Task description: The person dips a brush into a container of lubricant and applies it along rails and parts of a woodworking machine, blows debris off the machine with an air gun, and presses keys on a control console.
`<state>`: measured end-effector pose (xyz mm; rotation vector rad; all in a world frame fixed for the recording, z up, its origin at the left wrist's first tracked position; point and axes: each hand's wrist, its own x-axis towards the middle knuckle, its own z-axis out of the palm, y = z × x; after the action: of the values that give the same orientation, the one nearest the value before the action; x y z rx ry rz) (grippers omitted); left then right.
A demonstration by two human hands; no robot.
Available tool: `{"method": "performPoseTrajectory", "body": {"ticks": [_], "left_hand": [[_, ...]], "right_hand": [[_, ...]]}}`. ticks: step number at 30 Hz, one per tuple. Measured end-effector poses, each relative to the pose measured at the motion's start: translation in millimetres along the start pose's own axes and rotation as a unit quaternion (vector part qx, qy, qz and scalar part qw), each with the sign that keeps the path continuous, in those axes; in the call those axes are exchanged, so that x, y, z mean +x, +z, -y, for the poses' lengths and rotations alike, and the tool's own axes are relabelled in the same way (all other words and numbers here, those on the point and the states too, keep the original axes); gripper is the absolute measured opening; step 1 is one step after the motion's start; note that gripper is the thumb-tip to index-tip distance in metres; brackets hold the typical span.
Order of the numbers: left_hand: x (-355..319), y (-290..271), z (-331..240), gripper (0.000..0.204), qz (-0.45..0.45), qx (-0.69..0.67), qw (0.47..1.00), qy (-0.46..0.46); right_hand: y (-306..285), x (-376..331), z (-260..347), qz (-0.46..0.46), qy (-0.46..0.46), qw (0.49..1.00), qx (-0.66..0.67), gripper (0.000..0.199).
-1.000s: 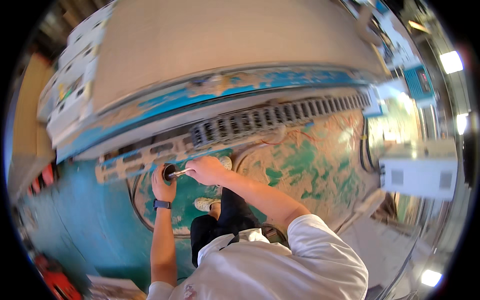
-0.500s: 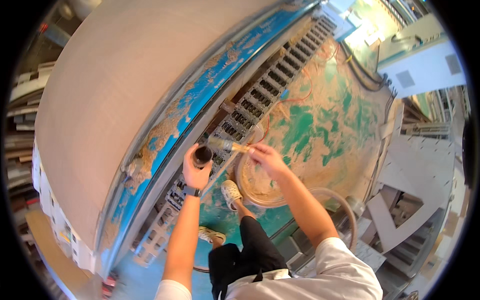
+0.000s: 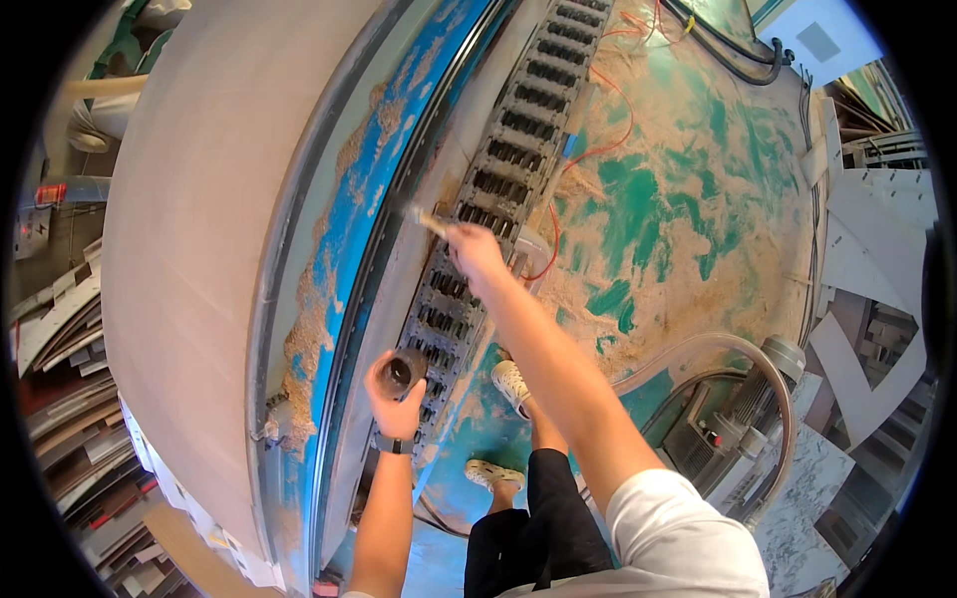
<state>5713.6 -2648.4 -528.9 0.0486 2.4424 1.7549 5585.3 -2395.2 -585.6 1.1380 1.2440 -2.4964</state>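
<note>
A dark, open-topped cup (image 3: 401, 373) is in my left hand (image 3: 389, 407), its fingers wrapped round it above the slotted grey track (image 3: 513, 154). My right hand (image 3: 477, 251) is closed on the light handle of a paintbrush (image 3: 433, 223). The bristle end is blurred and lies close to the dark rail (image 3: 399, 204) along the machine's side; whether it touches cannot be made out. Beyond the rail runs a blue beam (image 3: 371, 194) with sawdust heaped on it.
A large pale panel (image 3: 199, 269) covers the machine's left side. Sawdust coats the green floor (image 3: 678, 219). A red cable (image 3: 626, 120) and a clear hose (image 3: 698, 349) lie to the right, beside a motor (image 3: 748, 399). Stacked boards (image 3: 75, 399) stand far left.
My right hand has moved the paintbrush away from the cup, up and left to the dark rail. The left hand still holds the cup. The whole view has shifted and turned.
</note>
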Motion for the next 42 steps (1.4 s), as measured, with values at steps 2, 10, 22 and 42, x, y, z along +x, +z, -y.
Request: {"method": "performPoseTrajectory", "body": {"ticks": [2, 10, 22, 42], "left_hand": [[-4.5, -13.2, -0.7, 0.074, -0.012, 0.002, 1.000, -0.024], [-26.7, -57.9, -13.1, 0.077, -0.086, -0.022, 0.996, -0.023], [-167.9, -188.5, 59.2, 0.081, -0.286, 0.077, 0.949, -0.106], [-378.1, -319.3, 220.0, 0.074, -0.144, -0.021, 0.984, -0.106]], "right_hand": [[-15.6, -32.6, -11.6, 0.017, 0.009, 0.999, 0.042, 0.019], [-234.2, -39.9, -75.6, -0.207, -0.132, 0.943, 0.224, 0.014], [-54.8, 202.8, -272.1, 0.122, -0.015, 0.938, 0.324, 0.033], [-23.8, -150.7, -514.9, -0.008, -0.064, 0.997, 0.035, 0.032]]}}
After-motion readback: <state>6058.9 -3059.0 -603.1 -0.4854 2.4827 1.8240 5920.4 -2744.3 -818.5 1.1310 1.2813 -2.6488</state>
